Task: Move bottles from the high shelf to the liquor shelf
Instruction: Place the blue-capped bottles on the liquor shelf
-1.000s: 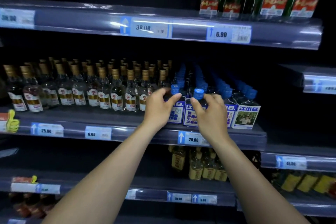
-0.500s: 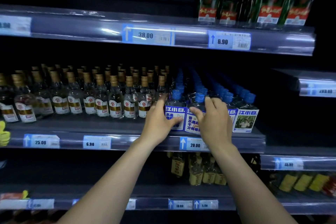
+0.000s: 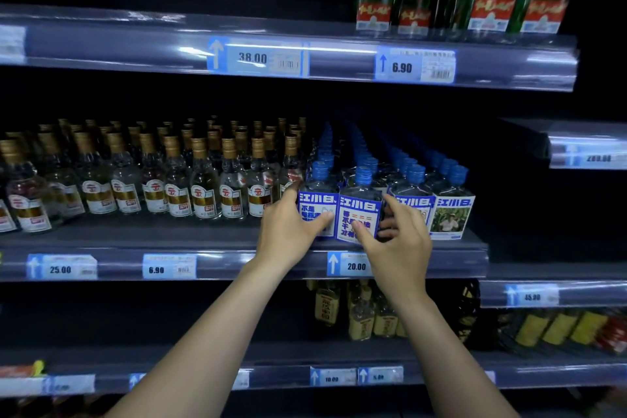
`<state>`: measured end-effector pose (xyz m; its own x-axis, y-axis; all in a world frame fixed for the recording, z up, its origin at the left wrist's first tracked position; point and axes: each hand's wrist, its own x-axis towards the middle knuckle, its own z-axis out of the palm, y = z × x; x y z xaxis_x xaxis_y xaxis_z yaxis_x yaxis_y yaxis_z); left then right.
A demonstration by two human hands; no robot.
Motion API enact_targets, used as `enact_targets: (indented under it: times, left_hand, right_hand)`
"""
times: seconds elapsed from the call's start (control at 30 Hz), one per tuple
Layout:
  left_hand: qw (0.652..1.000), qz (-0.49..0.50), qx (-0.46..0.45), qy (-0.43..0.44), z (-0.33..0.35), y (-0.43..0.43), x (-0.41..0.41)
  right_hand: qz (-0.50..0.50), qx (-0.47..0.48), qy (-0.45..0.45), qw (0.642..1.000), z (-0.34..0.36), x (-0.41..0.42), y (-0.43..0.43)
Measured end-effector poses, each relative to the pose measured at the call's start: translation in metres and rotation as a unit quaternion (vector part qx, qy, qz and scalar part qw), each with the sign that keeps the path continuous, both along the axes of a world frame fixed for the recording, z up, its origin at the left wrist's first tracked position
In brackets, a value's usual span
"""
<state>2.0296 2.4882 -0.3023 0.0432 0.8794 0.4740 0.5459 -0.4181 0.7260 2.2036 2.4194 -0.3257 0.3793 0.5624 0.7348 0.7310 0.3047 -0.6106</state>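
If you tug sideways: blue-capped row (image 3: 415,176) above 20.00 tag (image 3: 349,265) topples.
Left hand (image 3: 291,231): grips end bottle (image 3: 317,202).
Right hand (image 3: 397,243): grips its neighbour (image 3: 359,207).

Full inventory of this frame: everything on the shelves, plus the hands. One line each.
gold-capped bottles: many, clear with white-gold labels, middle shelf left
blue-capped bottles: many in rows, four at front, clear with blue-white labels, middle shelf right
green bottles: at least five, red labels, top shelf right
yellow-labelled bottles: several, lower shelf below the blue-capped ones
yellow and red packs: blurred, count unclear, lower shelf right
price tags: many, blue-white, shelf edges
left hand: grips leftmost front blue-capped bottle
right hand: grips second front blue-capped bottle
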Motion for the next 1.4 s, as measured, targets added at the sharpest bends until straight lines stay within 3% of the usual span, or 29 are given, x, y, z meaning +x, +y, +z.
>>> enact_targets:
  times: [0.9,1.13,1.4]
  left_hand:
    - [0.994,0.045,-0.029,0.092,0.003,0.0,0.012]
    - [0.995,0.048,0.09,-0.006,-0.001,-0.029,-0.005]
    - [0.991,0.028,0.13,0.01,-0.019,-0.103,-0.055]
  right_hand:
    - [0.013,0.004,-0.019,1.0,0.003,0.022,0.014]
    - [0.028,0.026,-0.037,0.999,0.001,0.023,-0.003]
    - [0.038,0.052,0.023,0.998,-0.008,-0.038,-0.054]
